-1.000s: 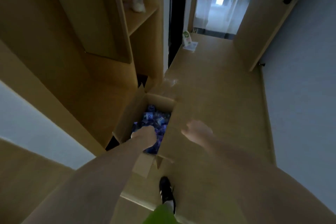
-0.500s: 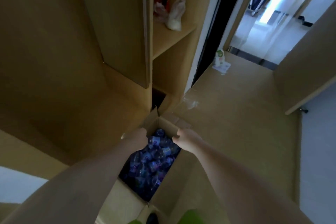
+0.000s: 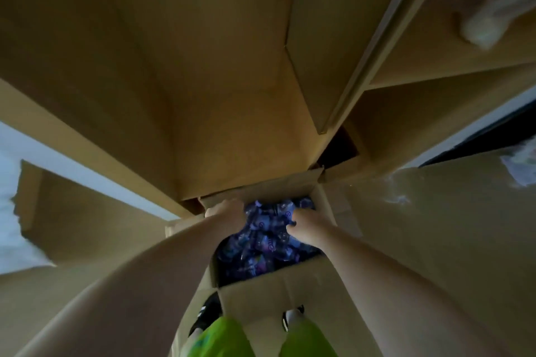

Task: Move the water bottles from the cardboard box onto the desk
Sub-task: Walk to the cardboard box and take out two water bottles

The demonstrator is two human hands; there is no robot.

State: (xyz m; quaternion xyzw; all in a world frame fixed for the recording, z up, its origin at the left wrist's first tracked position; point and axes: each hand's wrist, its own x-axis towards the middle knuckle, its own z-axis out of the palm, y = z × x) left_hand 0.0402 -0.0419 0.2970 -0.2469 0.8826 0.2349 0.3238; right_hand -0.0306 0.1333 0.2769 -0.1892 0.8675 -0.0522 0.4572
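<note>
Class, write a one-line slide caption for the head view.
Both hands, left and right, reach among water bottles in cardboard box.

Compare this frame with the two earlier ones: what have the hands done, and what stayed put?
Both hands have gone down into the cardboard box. The right hand, off to the side over the floor a second ago, now curls into the packed water bottles; the left hand reaches in at the far left corner, its grip hidden. The camera has leaned in over the box. The box stays on the floor, bottles inside.
</note>
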